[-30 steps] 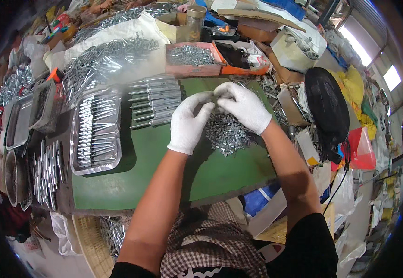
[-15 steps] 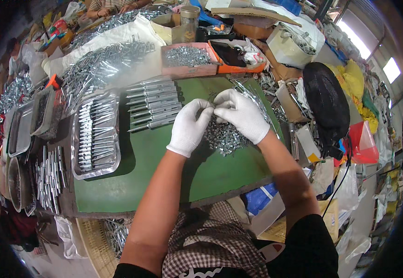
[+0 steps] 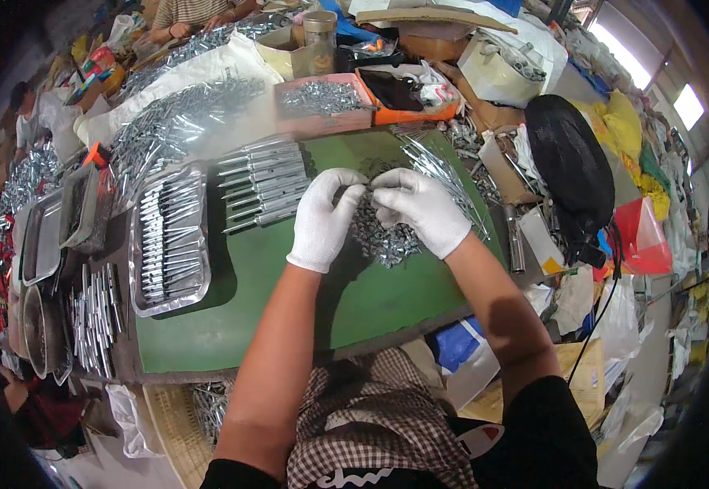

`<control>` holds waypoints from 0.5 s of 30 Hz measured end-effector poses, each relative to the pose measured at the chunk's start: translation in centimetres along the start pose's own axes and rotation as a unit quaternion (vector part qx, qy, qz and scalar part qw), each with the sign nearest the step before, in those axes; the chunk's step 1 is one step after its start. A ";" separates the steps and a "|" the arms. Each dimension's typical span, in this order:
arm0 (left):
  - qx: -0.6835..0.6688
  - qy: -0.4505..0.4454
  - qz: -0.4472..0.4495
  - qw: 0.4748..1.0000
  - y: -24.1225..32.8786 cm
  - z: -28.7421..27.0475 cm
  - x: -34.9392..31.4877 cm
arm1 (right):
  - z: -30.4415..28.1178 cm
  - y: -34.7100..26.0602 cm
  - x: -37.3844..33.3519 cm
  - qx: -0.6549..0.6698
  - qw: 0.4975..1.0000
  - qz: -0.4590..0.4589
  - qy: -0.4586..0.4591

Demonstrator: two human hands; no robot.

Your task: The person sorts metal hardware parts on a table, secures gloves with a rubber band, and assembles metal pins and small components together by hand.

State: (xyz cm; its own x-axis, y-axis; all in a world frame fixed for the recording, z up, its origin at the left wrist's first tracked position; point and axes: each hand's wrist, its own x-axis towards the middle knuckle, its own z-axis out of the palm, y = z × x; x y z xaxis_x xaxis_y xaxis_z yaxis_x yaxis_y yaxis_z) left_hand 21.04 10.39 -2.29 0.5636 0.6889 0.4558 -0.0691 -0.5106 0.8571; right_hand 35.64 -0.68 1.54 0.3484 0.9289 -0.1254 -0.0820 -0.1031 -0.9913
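Observation:
My left hand (image 3: 327,216) and my right hand (image 3: 421,208), both in white gloves, meet fingertip to fingertip over the green work mat (image 3: 232,326). The fingers of each are pinched together; whatever lies between them is too small to make out. Just beneath them spreads a heap of small silvery metal parts (image 3: 393,247). Left of my left hand lies a row of metal rods with pointed ends (image 3: 265,187), side by side. Beyond my right hand, long thin metal rods (image 3: 448,179) lie loosely bunched.
A metal tray (image 3: 171,240) of similar rods stands on the mat's left, with loose metal tubes (image 3: 98,318) beside it. Behind are a pink box of small parts (image 3: 322,99) and an orange bin (image 3: 411,94). A black mesh-covered object (image 3: 570,175) stands at right. Another person (image 3: 199,12) sits far back.
Both hands stay together over the heap, and my right fingers have curled in lower. The whole view has shifted slightly.

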 end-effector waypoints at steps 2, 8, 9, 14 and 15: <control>0.013 0.001 0.021 1.000 0.1 0.1 -0.1 | 0.2 -0.2 -0.1 0.008 1.000 -0.005 0.004; 0.050 0.013 0.071 0.996 0.0 0.4 -0.2 | 1.1 0.0 -0.3 -0.127 0.985 -0.098 0.066; 0.041 0.003 0.068 0.997 -0.1 0.5 -0.2 | 1.2 0.1 -0.1 -0.159 0.977 -0.120 0.077; 0.031 -0.005 0.082 0.996 -0.1 0.5 -0.1 | 0.8 -0.4 0.3 -0.177 0.975 -0.117 0.060; 0.048 0.000 0.104 0.993 0.0 0.5 0.0 | 0.8 -0.5 0.2 -0.176 0.976 -0.116 0.061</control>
State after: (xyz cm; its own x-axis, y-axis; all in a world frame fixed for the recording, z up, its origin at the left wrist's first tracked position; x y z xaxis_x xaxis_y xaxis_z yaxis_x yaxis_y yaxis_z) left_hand 21.42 10.13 -2.43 0.5447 0.5640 0.6206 -0.1053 -0.6882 0.7179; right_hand 34.95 -0.16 2.02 0.4306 0.8944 0.1209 0.3301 -0.0314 -0.9434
